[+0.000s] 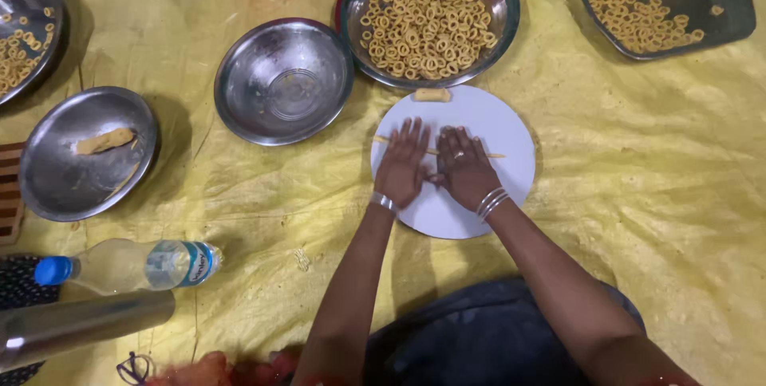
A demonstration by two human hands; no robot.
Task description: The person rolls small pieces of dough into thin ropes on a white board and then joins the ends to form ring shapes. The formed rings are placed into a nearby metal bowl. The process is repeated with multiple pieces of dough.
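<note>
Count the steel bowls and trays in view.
5, maybe more out of frame: far-left edge bowl, left bowl with dough, empty middle bowl, top bowl of rings, top-right tray.

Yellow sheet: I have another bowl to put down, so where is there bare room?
Bare yellow sheet lies right of the white round board, below the tray. Crowded: the upper left, with steel bowls and bottle.

A thin pale dough rope (488, 154) lies stretched across the round white board (511, 127).
</note>
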